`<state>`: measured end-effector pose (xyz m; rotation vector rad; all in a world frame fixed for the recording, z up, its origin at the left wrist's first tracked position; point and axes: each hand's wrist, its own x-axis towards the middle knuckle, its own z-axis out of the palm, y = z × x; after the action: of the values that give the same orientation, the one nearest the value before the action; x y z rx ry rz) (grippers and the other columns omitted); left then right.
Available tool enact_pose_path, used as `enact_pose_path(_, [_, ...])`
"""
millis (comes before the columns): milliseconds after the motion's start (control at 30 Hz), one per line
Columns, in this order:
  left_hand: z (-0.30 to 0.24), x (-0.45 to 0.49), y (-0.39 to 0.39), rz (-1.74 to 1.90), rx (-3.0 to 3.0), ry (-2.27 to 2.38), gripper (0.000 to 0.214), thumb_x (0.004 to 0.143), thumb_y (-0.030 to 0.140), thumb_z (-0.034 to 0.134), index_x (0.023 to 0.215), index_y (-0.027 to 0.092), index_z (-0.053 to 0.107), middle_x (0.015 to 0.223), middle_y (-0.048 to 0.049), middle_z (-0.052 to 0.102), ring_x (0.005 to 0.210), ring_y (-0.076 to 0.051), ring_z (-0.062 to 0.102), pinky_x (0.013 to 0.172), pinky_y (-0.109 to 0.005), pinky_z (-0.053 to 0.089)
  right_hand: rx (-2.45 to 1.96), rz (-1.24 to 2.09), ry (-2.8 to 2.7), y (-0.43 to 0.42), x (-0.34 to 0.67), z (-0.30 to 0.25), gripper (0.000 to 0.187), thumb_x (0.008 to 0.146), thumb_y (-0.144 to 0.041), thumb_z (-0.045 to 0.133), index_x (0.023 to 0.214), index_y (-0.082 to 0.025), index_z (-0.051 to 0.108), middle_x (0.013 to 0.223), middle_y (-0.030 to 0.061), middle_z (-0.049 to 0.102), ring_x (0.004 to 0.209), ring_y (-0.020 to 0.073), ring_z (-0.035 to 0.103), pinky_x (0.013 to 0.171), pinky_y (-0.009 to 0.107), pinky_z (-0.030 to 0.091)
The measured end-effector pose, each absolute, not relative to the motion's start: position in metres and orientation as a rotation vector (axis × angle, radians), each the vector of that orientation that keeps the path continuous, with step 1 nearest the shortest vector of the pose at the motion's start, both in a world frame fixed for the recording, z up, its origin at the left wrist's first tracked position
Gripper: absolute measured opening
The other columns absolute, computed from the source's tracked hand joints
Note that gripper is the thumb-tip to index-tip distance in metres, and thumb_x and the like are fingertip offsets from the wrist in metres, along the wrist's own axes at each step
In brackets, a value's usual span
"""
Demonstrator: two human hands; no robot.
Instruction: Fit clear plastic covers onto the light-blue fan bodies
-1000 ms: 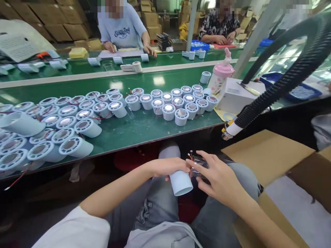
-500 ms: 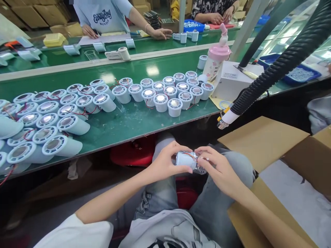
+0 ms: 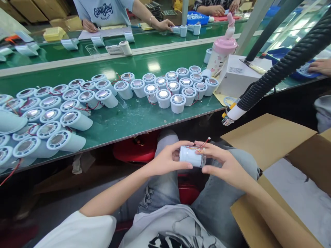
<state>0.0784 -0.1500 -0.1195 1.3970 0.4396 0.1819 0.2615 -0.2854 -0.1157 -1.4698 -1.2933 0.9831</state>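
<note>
Above my lap, a light-blue cylindrical fan housing (image 3: 190,156) lies on its side between my two hands. My left hand (image 3: 169,158) wraps its left end, thumb below and fingers over the top. My right hand (image 3: 219,163) closes on the right end, where a clear plastic part (image 3: 203,161) shows. Thin coloured wires run along the top of the housing to a small white connector (image 3: 209,138) sticking up by my right fingers. Rows of similar light-blue housings (image 3: 178,103) with round silver centres and red wires stand or lie on the green bench in front.
A black corrugated hose with a metal nozzle (image 3: 227,120) hangs to the right, over an open cardboard box (image 3: 269,137). A white device (image 3: 232,75) and a pink-lidded bottle (image 3: 222,51) stand on the green bench (image 3: 124,120). Across it, a co-worker's hand (image 3: 165,25) touches light-blue parts.
The wires and connector now stand up above the housing, and my right fingers have spread around its right end. The co-worker's hand has reached the light-blue parts. The view has shifted slightly.
</note>
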Motion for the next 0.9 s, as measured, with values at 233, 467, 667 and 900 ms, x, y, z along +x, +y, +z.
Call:
enact_pose_path(233, [-0.112, 0.068, -0.149, 0.133, 1.387, 0.424, 0.070, 0.072, 0.034, 0.078, 0.135, 0.024, 0.048, 0.121, -0.0096, 0.060, 0.097, -0.021, 0.062, 0.079, -0.032, 0.055, -1.469, 0.850, -1.469, -0.291, 0.258, -0.118, 0.038, 0.083, -0.023, 0.070, 0.119, -0.026, 0.060, 0.135, 0.0070, 0.058, 0.122, 0.0266, 0.057, 0.101, 0.043, 0.051])
enact_pose_path(467, [-0.107, 0.063, -0.148, 0.194, 1.575, 0.329, 0.079, 0.067, 0.027, 0.083, 0.138, 0.025, 0.048, 0.135, -0.0107, 0.056, 0.120, -0.026, 0.057, 0.101, -0.036, 0.047, -1.384, 1.160, -1.250, -0.291, 0.257, -0.111, 0.040, 0.082, -0.027, 0.073, 0.118, -0.027, 0.056, 0.126, 0.0062, 0.059, 0.115, 0.0248, 0.060, 0.099, 0.042, 0.053])
enact_pose_path(667, [-0.105, 0.060, -0.147, 0.225, 1.707, 0.298, 0.077, 0.067, 0.030, 0.083, 0.137, 0.026, 0.051, 0.136, -0.0107, 0.055, 0.124, -0.027, 0.053, 0.102, -0.037, 0.047, -1.295, 1.336, -1.085, -0.290, 0.255, -0.109, 0.039, 0.084, -0.031, 0.072, 0.117, -0.025, 0.053, 0.116, 0.0075, 0.062, 0.106, 0.0223, 0.062, 0.089, 0.038, 0.057])
enact_pose_path(900, [-0.105, 0.060, -0.146, 0.229, 1.740, 0.271, 0.077, 0.068, 0.029, 0.083, 0.138, 0.026, 0.050, 0.136, -0.0101, 0.056, 0.125, -0.026, 0.053, 0.102, -0.035, 0.047, -1.247, 1.452, -0.903, -0.288, 0.254, -0.111, 0.039, 0.083, -0.033, 0.072, 0.115, -0.023, 0.052, 0.100, 0.0049, 0.065, 0.089, 0.0177, 0.063, 0.077, 0.029, 0.053])
